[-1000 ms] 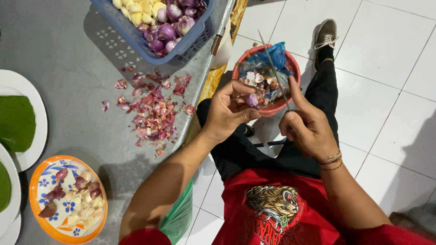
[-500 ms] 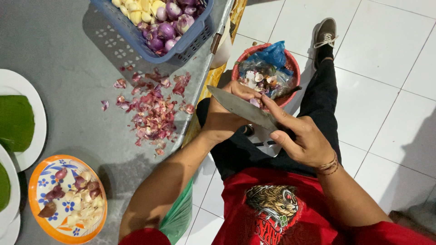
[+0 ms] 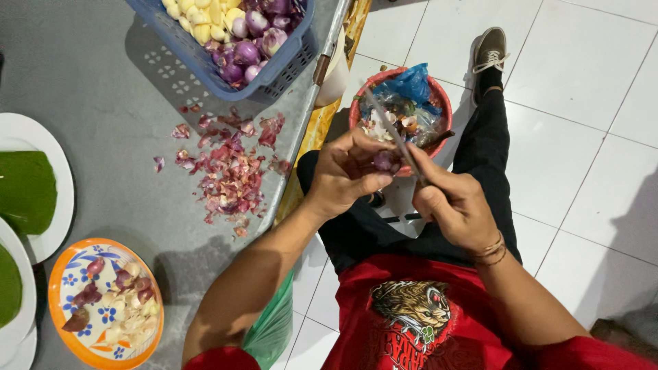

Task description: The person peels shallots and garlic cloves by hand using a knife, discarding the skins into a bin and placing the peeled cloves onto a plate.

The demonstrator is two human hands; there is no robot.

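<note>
The person's left hand (image 3: 346, 175) has its fingers curled closed around a small purple shallot (image 3: 384, 160), pinching it between thumb and fingertips so that only part of the bulb shows. The right hand (image 3: 452, 202) is closed around the handle of a knife (image 3: 391, 130), whose thin blade slants up and away from the fingers, its lower part lying against the shallot right beside the left thumb. Both hands are held off the surface, over the person's lap (the legs are in black trousers, below a red shirt).

Just beyond the fingertips, on the white tiled floor, sits a red bowl (image 3: 358, 104) with a blue plastic bag and peel scraps inside; the knife tip crosses in front of it. To the left of the left-hand fingers, on the grey surface (image 3: 82, 89), lies a loose heap of reddish shallot skins (image 3: 229, 171), near the surface's edge. Farther up from there stands a blue basket (image 3: 274, 75) filled with peeled garlic cloves and purple shallots. Well away from the fingers, at the lower left, an orange-rimmed plate (image 3: 62, 270) with blue flowers carries shallot and garlic pieces, and white plates (image 3: 48, 147) with green leaves lie beside it.
</note>
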